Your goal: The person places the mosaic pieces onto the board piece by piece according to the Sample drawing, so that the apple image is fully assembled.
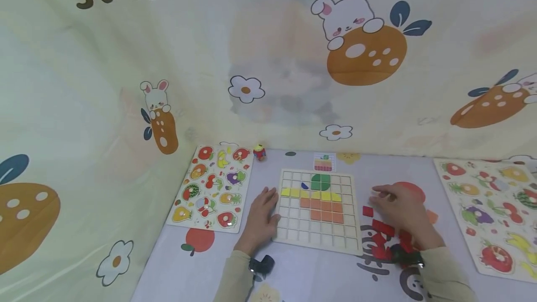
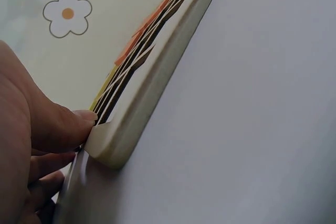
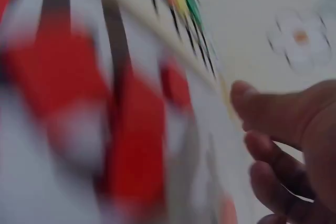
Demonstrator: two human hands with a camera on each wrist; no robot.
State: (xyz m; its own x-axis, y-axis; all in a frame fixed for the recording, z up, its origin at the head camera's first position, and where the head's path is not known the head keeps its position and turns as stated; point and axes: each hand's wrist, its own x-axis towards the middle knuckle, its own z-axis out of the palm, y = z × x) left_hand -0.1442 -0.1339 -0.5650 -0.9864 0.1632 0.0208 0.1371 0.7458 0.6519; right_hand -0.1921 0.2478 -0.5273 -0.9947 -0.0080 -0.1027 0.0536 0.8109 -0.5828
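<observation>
A cream grid board (image 1: 317,241) lies on the table, partly filled with green, yellow and orange tiles. My left hand (image 1: 263,212) rests flat against the board's left edge. In the left wrist view the thumb (image 2: 79,120) touches the board's corner (image 2: 113,145). My right hand (image 1: 400,209) hovers right of the board over several loose red tiles (image 1: 382,227), fingers relaxed. A single red tile (image 1: 368,211) lies by its fingertips. The right wrist view is blurred; it shows the right hand's fingers (image 3: 273,114) holding nothing, near red pieces (image 3: 134,145).
A fruit peg puzzle (image 1: 211,188) lies left of the board and another (image 1: 492,213) at the far right. A small picture card (image 1: 324,162) and a little red toy (image 1: 259,152) sit at the back. A printed cloth covers the wall and table.
</observation>
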